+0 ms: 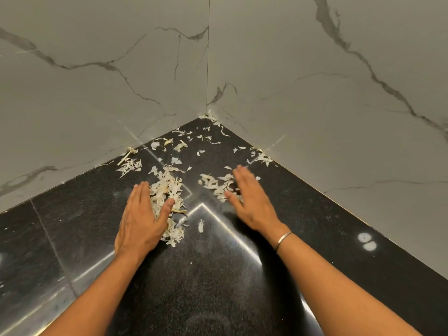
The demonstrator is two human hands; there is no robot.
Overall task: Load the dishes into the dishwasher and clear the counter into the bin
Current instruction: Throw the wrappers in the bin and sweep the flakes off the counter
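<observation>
Both my hands lie on the black counter (218, 287), in the corner where the 2 marble walls (97, 93) meet. My left hand (139, 217) is flat with straight fingers and holds nothing; its thumb and the inner edge of the palm touch the bigger heap of dry peels (167, 190), which look like garlic or onion skins. My right hand (252, 202), with a thin bracelet (283, 241) on the wrist, is also flat and grasps nothing; it is a little blurred, and its fingers rest against a second, smaller heap (215, 185). The 2 heaps are near each other but not joined, with bare counter between them. I judge that I am sweeping the peels together with both palms, so the clearing of the counter is begun but far from finished. Many loose flakes are spread behind the heaps, some right in the corner (211, 117) and some along both walls, and 1 pale stalk (126, 155) lies against the left wall. A few flakes are also close to my left wrist. Nothing is lifted yet. No bin, no dishes and no dishwasher are in view, so about the dishes I cannot say anything. What is left, I think, is to gather everything into 1 heap, scoop it up and carry it to the bin.
</observation>
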